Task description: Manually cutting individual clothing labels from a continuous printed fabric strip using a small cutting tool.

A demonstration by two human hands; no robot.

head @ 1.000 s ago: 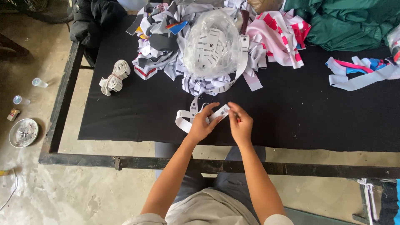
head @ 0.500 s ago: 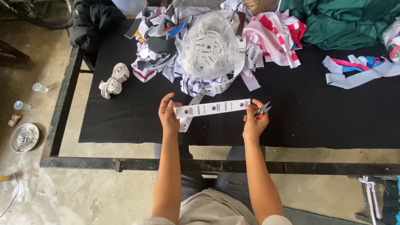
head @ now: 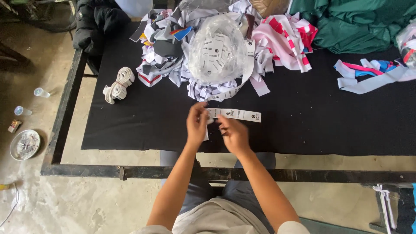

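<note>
A white printed label strip (head: 240, 115) lies across the black cloth-covered table (head: 325, 130), just in front of me. My left hand (head: 196, 125) pinches its left end. My right hand (head: 234, 135) is close beside the left, its fingertips on the strip near that end; the hand is blurred. The strip's right end lies free on the cloth. A further length of strip runs from my left hand up to the clear plastic bag of small white labels (head: 215, 51).
Around the bag lies a heap of fabric strips (head: 164, 52). A bundled white tape roll (head: 118, 85) is at the left; pink-striped cloth (head: 288, 39), green cloth (head: 359, 21) and loose strips (head: 368, 78) are at the right. A metal frame (head: 130, 172) edges the table. On the floor is a dish (head: 25, 144).
The strip was held stretched between both hands. Now my right hand has let its right end go and moved left, close to my left hand.
</note>
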